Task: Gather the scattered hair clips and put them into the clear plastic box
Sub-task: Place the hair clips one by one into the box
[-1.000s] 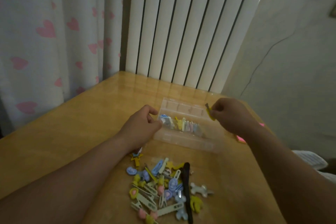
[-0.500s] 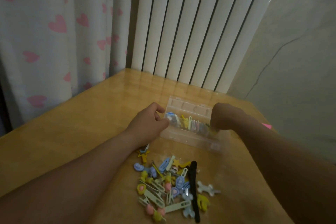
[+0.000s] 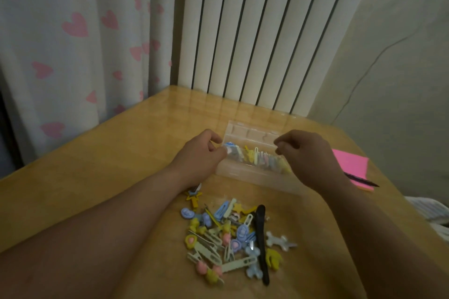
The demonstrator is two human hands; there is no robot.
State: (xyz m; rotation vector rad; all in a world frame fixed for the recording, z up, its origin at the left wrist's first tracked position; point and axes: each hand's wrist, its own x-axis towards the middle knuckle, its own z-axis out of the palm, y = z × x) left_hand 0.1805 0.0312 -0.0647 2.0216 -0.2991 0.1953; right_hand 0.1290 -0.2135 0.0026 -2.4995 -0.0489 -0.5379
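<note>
Clear plastic box (image 3: 252,173): left hand (image 3: 199,156) pinches its 9 o'clock end, right hand (image 3: 308,156) curled empty above (hair clips (image 3: 228,238) at 6 o'clock).

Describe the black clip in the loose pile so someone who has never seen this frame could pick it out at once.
On the wooden table, nearer the camera than the clear plastic box, lies a pile of loose hair clips. Along the pile's right side runs the black clip. It is the only dark piece and the longest, among short pastel blue, yellow and pink ones.
</note>
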